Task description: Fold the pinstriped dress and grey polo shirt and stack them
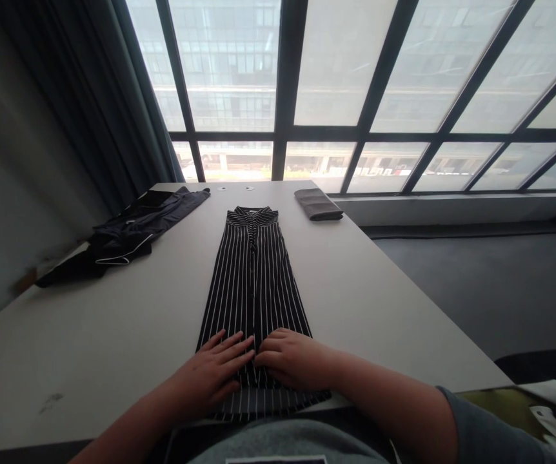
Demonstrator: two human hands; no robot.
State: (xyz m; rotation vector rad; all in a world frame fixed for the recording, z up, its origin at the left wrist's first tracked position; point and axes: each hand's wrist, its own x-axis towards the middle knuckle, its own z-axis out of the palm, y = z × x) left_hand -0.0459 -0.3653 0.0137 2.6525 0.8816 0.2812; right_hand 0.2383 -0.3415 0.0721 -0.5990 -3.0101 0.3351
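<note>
A black shirt with white stripes (pixel 251 277) lies lengthwise on the white table (pixel 379 322), its collar at the far end and its sides folded into a long narrow shape. Near its lower end, my left hand (pixel 217 370) rests flat on the cloth with fingers spread. Just to the right, my right hand (pixel 292 357) has bent fingers drawn together on the cloth by the front placket; its thumb is mostly hidden. The curved hem, showing its greyer inner side, reaches the near table edge below both hands.
A heap of dark clothing (pixel 147 222) with white piping lies along the left table edge. Towards the far right corner sits a folded grey cloth (pixel 317 205). Two small white items (pixel 249 188) are at the far edge. Windows and a dark curtain (pixel 89 84) stand beyond.
</note>
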